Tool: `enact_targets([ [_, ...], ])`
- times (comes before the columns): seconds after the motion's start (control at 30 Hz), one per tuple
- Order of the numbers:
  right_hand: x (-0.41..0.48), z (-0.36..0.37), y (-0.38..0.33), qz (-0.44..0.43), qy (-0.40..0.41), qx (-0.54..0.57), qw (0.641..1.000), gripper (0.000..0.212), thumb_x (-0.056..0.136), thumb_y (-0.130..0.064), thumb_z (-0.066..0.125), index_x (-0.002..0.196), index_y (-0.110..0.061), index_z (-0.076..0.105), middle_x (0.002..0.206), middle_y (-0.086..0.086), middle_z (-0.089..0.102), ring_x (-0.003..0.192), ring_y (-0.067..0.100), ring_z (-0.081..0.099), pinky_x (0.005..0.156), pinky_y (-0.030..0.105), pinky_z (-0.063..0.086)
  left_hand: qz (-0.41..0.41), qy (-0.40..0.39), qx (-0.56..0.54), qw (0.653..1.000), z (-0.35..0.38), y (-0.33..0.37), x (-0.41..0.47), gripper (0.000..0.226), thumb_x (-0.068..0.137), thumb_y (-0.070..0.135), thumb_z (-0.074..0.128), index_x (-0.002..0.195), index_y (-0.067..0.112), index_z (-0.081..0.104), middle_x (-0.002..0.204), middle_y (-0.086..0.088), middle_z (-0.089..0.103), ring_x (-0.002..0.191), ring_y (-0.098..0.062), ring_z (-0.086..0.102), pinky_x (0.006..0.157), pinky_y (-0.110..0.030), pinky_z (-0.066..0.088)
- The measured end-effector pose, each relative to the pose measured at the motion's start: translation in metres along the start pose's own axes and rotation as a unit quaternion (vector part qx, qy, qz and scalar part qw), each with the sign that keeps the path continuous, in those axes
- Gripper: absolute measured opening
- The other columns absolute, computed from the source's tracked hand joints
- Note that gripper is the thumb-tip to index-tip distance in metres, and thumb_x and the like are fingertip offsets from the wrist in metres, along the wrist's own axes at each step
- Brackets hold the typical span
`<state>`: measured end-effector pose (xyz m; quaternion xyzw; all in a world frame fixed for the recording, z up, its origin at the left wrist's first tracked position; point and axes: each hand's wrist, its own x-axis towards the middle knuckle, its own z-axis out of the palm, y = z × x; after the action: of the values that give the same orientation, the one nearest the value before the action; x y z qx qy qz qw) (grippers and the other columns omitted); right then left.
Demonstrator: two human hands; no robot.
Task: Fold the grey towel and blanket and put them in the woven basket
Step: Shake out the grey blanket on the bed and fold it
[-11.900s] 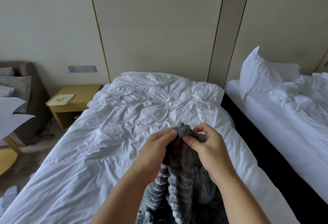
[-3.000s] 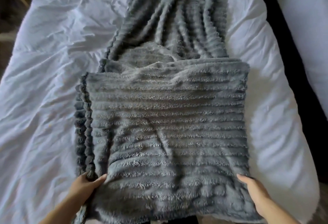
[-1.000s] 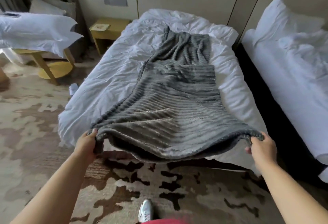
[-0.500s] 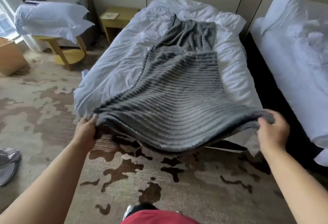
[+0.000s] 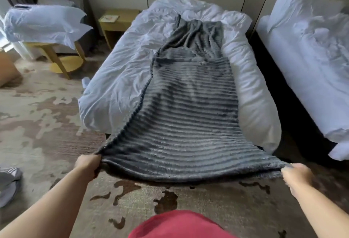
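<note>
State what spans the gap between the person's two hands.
In the head view, the near edge of the grey blanket runs from the left hand to the right hand, sagging slightly above the carpet.

White bed (image 5: 120, 79) (rumpled) stands on patterned carpet (image 5: 37, 124).

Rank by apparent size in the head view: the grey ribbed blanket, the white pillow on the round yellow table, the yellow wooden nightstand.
1. grey ribbed blanket
2. white pillow
3. yellow wooden nightstand
</note>
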<state>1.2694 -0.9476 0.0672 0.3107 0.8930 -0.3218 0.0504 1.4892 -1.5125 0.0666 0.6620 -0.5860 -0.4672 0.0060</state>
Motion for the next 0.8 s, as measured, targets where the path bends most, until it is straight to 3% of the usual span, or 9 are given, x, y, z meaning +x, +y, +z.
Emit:
enact_targets([
  [0.17,-0.028,0.010,-0.012,-0.043,0.046,0.062,0.996,0.012,0.077,-0.005,0.058,0.085,-0.014,0.061,0.080,0.012,0.061,0.076,0.035,0.060,0.067,0.035,0.046,-0.030,-0.069,-0.133,0.988,0.011,0.002,-0.012,0.014,0.093,0.010,0.057,0.082,0.001,0.054,0.068,-0.014,0.053,0.051,-0.021,0.049,0.036,-0.018,0.041],
  [0.3,-0.032,0.014,-0.007,0.019,0.015,0.058,0.998,0.011,0.082,0.000,0.053,0.087,-0.008,0.059,0.078,0.016,0.058,0.073,0.035,0.058,0.066,0.036,0.044,-0.046,-0.065,-0.130,0.988,0.004,-0.006,-0.014,0.011,0.093,0.008,0.056,0.086,0.000,0.053,0.066,-0.014,0.050,0.049,-0.020,0.046,0.030,-0.016,0.039],
  [0.37,-0.034,0.016,-0.003,0.067,0.008,0.077,0.995,0.012,0.085,0.004,0.051,0.092,-0.002,0.059,0.071,0.016,0.059,0.065,0.033,0.058,0.058,0.038,0.046,-0.055,-0.075,-0.130,0.987,-0.001,-0.011,-0.011,0.014,0.093,0.008,0.056,0.082,0.001,0.052,0.064,-0.014,0.050,0.038,-0.020,0.047,0.029,-0.016,0.038],
  [0.43,-0.040,0.020,-0.005,0.098,0.002,0.105,0.990,0.014,0.087,0.006,0.051,0.099,0.003,0.059,0.065,0.012,0.055,0.055,0.029,0.052,0.050,0.034,0.043,-0.062,-0.121,-0.151,0.979,-0.002,-0.008,-0.011,0.017,0.095,0.009,0.053,0.080,0.003,0.050,0.054,-0.012,0.053,0.025,-0.016,0.046,0.030,-0.015,0.038],
  [0.53,-0.049,0.026,-0.015,0.115,-0.010,0.143,0.983,0.021,0.089,0.003,0.053,0.108,0.007,0.059,0.069,0.013,0.055,0.052,0.023,0.049,0.046,0.032,0.042,-0.080,-0.248,-0.222,0.940,0.001,0.010,-0.017,0.014,0.100,0.011,0.042,0.093,0.002,0.052,0.051,-0.009,0.063,0.035,-0.015,0.057,0.036,-0.020,0.048],
  [0.63,-0.052,0.029,-0.033,0.144,-0.031,0.208,0.967,0.028,0.090,-0.002,0.056,0.117,0.006,0.056,0.095,0.022,0.060,0.067,0.029,0.057,0.067,0.042,0.051,-0.076,-0.328,-0.282,0.898,0.006,0.035,-0.023,0.018,0.101,0.010,0.038,0.097,0.001,0.053,0.057,-0.010,0.067,0.042,-0.016,0.063,0.040,-0.023,0.052],
  [0.7,-0.049,0.028,-0.045,0.170,-0.031,0.268,0.948,0.034,0.091,-0.005,0.056,0.124,0.001,0.053,0.119,0.023,0.059,0.096,0.038,0.061,0.086,0.049,0.049,-0.082,-0.340,-0.334,0.875,0.009,0.052,-0.022,0.021,0.100,0.010,0.038,0.092,0.001,0.055,0.056,-0.009,0.068,0.042,-0.016,0.064,0.039,-0.023,0.052],
  [0.8,-0.044,0.022,-0.067,0.214,-0.032,0.378,0.900,0.042,0.093,-0.008,0.052,0.134,-0.006,0.046,0.132,0.021,0.054,0.115,0.039,0.057,0.094,0.053,0.046,-0.102,-0.325,-0.409,0.847,0.010,0.077,-0.013,0.028,0.101,0.013,0.035,0.090,0.000,0.056,0.057,-0.011,0.068,0.045,-0.018,0.066,0.039,-0.027,0.053],
])
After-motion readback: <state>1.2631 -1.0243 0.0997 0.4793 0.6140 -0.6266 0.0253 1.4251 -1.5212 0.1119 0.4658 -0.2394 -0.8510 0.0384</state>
